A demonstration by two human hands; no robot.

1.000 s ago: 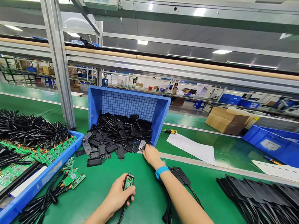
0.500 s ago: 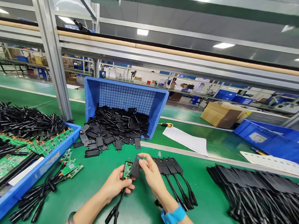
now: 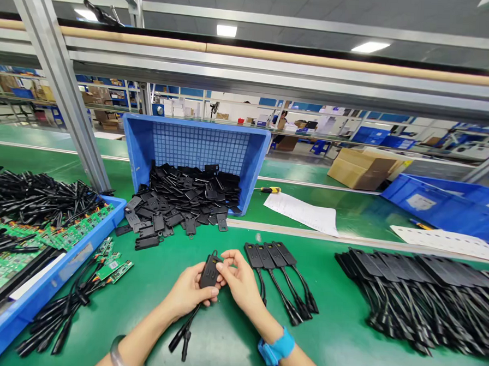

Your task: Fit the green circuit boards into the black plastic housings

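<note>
My left hand [image 3: 189, 292] is closed round a black plastic case [image 3: 210, 272], with the thumb across its lower end. Two black cables with connectors [image 3: 181, 338] hang from the case toward me. My right hand [image 3: 239, 278] pinches the upper right edge of the same case. The case's dark face is up and no green board shows in it. Just right of my right hand lie several cased units [image 3: 270, 255] in a row, cables toward me. Left of my left hand, loose green boards [image 3: 115, 266] with black cables lie on the green table [image 3: 149, 287].
A tipped blue bin [image 3: 198, 127] spills black covers behind my hands. At the left, a blue tray [image 3: 82, 259] holds boards and cables. Many cased units [image 3: 424, 274] lie at the right. A screwdriver [image 3: 271, 190], paper [image 3: 302, 213] and a cardboard box [image 3: 360, 168] are farther back.
The black cover in my right hand has moved left onto the case, and the green board is now covered. The view has shifted slightly.
</note>
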